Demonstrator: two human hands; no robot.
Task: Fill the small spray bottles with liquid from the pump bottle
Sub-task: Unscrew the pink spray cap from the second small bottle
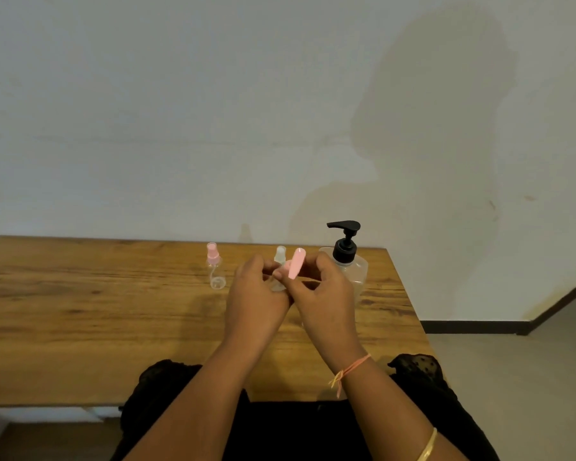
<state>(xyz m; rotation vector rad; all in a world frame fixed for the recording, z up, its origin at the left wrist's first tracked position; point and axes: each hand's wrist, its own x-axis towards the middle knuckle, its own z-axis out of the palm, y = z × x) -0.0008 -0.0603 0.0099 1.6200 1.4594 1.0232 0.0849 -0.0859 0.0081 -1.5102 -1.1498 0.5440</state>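
Both hands meet above the wooden table [80, 294] near its far edge. The right hand [323, 294] pinches a pink spray cap [296, 263]; the left hand [255, 294] curls closed around something hidden. A pink-topped spray bottle [215, 267] stands left of them, a clear spray bottle [280, 257] behind them, and the black-pump bottle [346, 257] by the far right corner.

- Bare forearms, no sleeves past the elbows.
- Thin orange thread bracelet [348, 372] knotted at right wrist, loose ends hanging.
- Yellow-gold bangle [427, 447] higher up right forearm.
- Black lacy garment [416, 369] at lap.
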